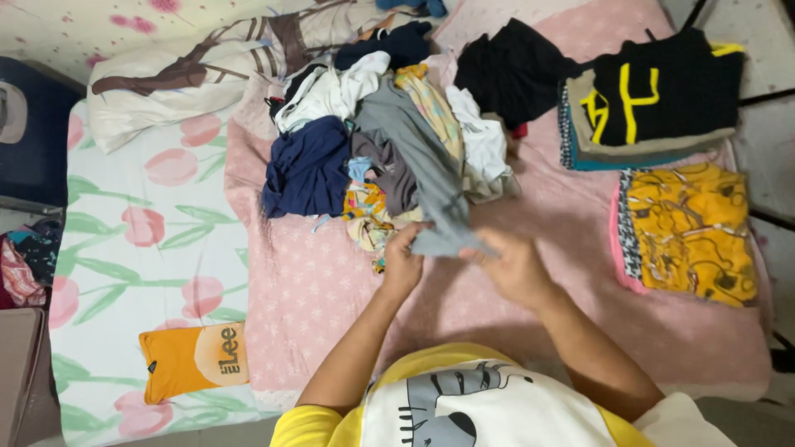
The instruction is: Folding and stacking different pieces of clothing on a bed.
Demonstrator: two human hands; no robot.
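Both hands, left hand (403, 263) and right hand (515, 266), pinch the grey garment (422, 174), seemingly its hem; the clothes pile (331, 157) lies just beyond the grip.

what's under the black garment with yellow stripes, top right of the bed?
The black garment with yellow stripes tops a folded stack: a tan layer and a teal edge show beneath. Anything deeper is covered.

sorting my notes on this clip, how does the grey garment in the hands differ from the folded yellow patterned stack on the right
The grey garment is plain and unfolded, trailing out of the mixed heap; the yellow patterned stack is busy with print and folded flat.
The grey garment is gripped by both the left hand and right hand; the yellow stack lies untouched, apart from the heap.
Both rest on the pink blanket.
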